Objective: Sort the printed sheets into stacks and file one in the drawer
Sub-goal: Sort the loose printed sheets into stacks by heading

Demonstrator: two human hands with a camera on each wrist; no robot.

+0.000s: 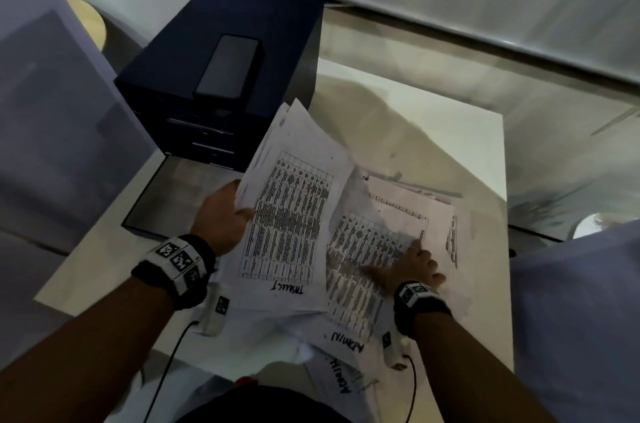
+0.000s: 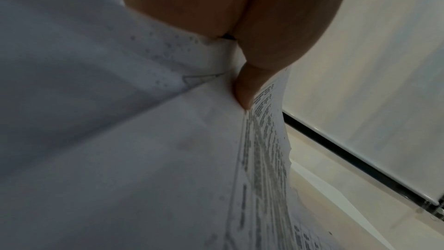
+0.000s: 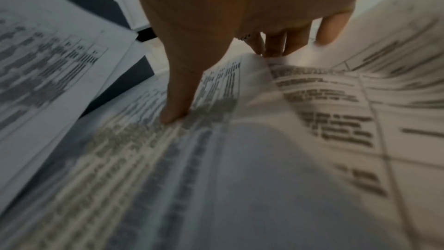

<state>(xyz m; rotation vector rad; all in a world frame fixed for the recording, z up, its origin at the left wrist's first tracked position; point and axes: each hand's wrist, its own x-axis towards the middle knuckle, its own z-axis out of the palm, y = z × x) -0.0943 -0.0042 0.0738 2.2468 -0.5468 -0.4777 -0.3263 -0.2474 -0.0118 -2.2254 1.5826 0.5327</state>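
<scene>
Head view: left hand (image 1: 221, 214) is gripping a sheaf (image 1: 294, 201) of printed sheets at frame centre, thumb on top, fingers hidden underneath, sheaf lifted and tilting over the table (image 1: 450, 131). Handwritten word showing at the sheaf's lower edge. Left wrist view is showing the thumb (image 2: 247, 90) pinching the paper edge. Right hand (image 1: 412, 266) is lying on a top sheet (image 1: 360, 260) right of centre; in the right wrist view its thumb (image 3: 177, 105) is pressing on the print while the fingers (image 3: 276, 45) are curling over the sheet's far edge, so it is holding that sheet. More sheets are spreading beneath and to the right, others with handwriting lying at lower centre. Drawer (image 1: 173, 194) is standing open left of centre, just beside the sheaf, under a dark cabinet (image 1: 242, 27) at upper centre. Phone (image 1: 228, 67) is lying on the cabinet top. Wrist bands with markers are sitting on both arms.
</scene>
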